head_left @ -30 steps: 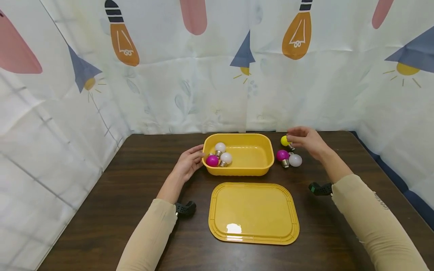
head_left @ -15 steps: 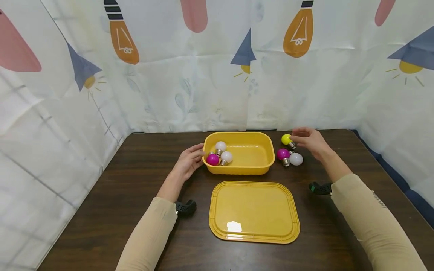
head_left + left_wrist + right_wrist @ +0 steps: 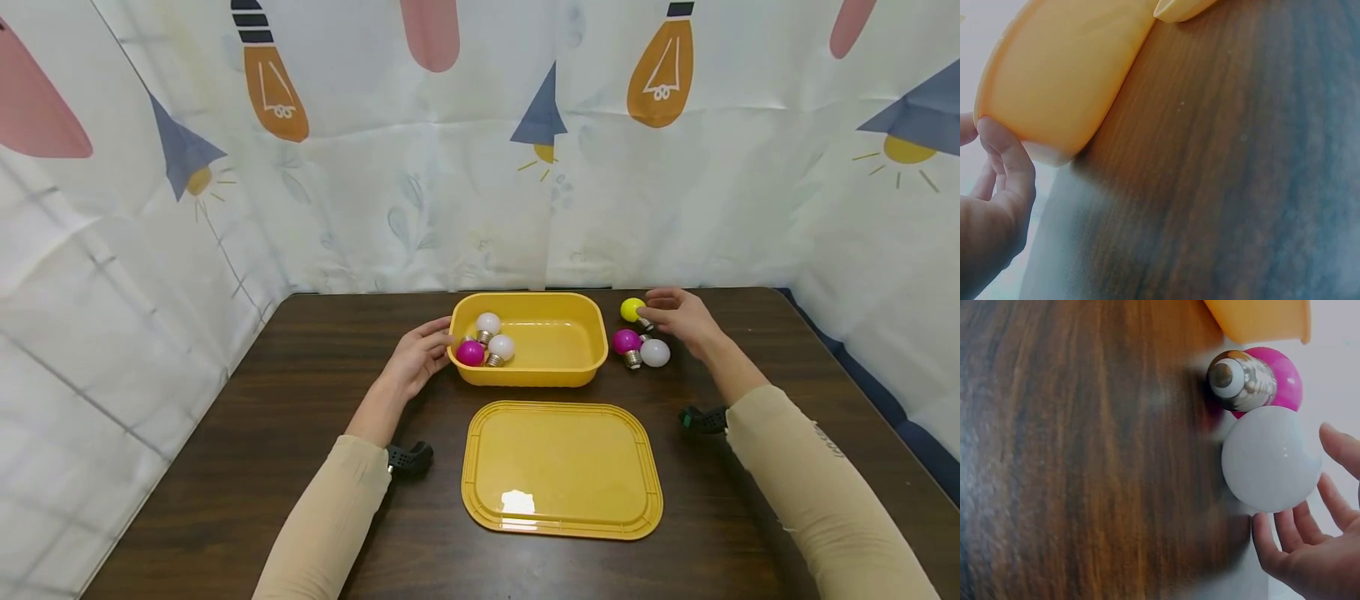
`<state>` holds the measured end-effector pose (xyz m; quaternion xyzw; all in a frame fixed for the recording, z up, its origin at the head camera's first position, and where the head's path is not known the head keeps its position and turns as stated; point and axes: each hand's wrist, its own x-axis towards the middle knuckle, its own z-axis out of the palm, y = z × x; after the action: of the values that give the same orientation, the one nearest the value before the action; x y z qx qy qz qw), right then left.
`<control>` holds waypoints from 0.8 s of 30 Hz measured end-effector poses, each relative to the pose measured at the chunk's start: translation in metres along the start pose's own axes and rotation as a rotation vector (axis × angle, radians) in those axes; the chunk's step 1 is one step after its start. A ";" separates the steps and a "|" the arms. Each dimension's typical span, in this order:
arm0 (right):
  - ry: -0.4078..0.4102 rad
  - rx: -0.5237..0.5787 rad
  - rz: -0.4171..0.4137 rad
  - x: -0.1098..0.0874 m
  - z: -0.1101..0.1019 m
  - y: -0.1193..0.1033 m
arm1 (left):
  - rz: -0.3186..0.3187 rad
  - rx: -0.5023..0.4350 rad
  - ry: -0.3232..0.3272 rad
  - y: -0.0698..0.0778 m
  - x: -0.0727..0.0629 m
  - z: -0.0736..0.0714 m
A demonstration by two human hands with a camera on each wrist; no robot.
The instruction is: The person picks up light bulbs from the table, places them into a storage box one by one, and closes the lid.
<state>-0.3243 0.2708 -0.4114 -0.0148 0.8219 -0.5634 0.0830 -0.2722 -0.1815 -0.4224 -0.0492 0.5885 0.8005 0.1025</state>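
My left hand (image 3: 416, 358) holds the left rim of a yellow plastic bin (image 3: 558, 377). In the left wrist view its thumb and index fingertip lie on either side of the rim. Inside the bin's left end are two white light bulbs (image 3: 501, 347) and a magenta light bulb (image 3: 470, 353). My right hand (image 3: 684, 318) is at a yellow light bulb (image 3: 632, 309), fingertips by its metal base, thumb and fingers apart. In the right wrist view the yellow bulb is hidden. Nearer me lie another magenta bulb (image 3: 626, 341) and a white bulb (image 3: 1271, 459), close together.
A flat yellow lid or tray (image 3: 562, 471) lies on the dark wooden table (image 3: 247, 450), in front of the bin. A printed white curtain (image 3: 450, 167) hangs behind the table and along its sides.
My right hand has moved in to the yellow bulb, ending slightly left of where it was half a second ago. The left hand stays at the bin's rim.
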 end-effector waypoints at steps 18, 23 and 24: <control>0.005 -0.107 0.010 0.007 0.012 0.000 | -0.003 -0.010 0.001 -0.001 0.002 -0.001; 0.001 -0.140 0.010 0.008 0.015 0.000 | -0.005 -0.007 0.004 -0.001 0.001 0.000; 0.001 -0.147 0.013 0.008 0.016 0.000 | -0.005 -0.005 0.003 0.000 0.001 0.000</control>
<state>-0.3301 0.2554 -0.4176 -0.0152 0.8611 -0.5010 0.0851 -0.2727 -0.1816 -0.4230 -0.0522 0.5866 0.8015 0.1037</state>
